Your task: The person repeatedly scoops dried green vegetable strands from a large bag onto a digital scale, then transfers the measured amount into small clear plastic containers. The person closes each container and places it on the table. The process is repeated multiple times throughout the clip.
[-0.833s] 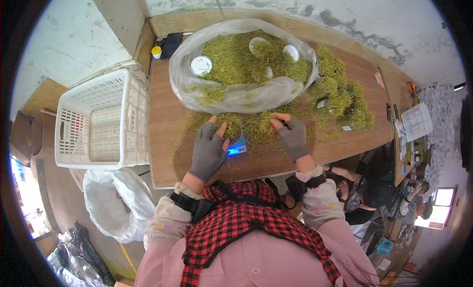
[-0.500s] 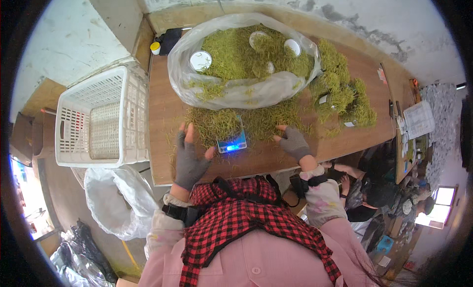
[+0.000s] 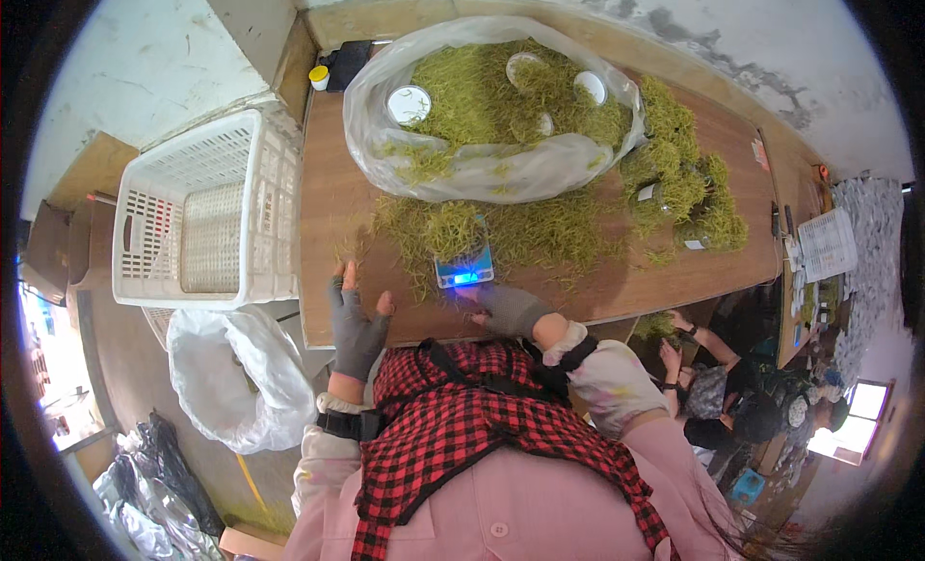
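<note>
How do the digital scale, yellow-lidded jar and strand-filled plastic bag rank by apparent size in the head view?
1. Plastic bag
2. Digital scale, partly covered by strands
3. Yellow-lidded jar

I'd call this a rough packing workshop: a long table (image 3: 332, 204) carries a small lit scale (image 3: 465, 276) and a big clear bag (image 3: 525, 173) of green strands (image 3: 458, 69), a white slatted crate (image 3: 274, 204) stands alongside, the walls (image 3: 723, 31) are stained, and a co-worker (image 3: 713, 345) sits nearby.
</note>
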Motion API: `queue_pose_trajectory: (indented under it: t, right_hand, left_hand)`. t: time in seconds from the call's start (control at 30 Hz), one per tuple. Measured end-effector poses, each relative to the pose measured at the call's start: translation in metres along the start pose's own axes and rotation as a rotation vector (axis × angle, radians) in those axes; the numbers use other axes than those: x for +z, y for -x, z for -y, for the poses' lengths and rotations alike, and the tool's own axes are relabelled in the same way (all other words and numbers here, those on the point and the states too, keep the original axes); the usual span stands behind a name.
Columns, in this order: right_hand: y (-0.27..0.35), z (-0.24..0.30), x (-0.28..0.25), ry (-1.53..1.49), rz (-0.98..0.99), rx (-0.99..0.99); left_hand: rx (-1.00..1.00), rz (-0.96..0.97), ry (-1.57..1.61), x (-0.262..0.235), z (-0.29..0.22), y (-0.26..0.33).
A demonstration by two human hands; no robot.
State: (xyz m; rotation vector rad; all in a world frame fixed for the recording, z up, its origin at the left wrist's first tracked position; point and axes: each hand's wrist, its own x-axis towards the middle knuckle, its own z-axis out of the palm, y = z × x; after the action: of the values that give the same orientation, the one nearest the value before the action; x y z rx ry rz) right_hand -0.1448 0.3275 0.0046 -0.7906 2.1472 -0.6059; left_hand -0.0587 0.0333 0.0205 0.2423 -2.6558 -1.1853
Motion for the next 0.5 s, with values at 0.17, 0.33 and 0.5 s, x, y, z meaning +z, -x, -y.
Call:
queue_pose_trajectory:
  t: [0.17,0.33,0.5]
  right_hand:
    - [0.005,-0.013,-0.007,0.127,0.003,0.21]
    - [0.043,-0.051,-0.01,0.069,-0.268,0.434]
    - [0.052,-0.054,-0.032,-0.193,-0.479,0.369]
  left_hand:
    - [0.019,-0.012,0.004,0.003,0.001,0.001]
    - [0.066,0.025,-0.008,0.006,-0.007,-0.003]
    - [0.171,0.097,-0.044,0.019,-0.028,-0.022]
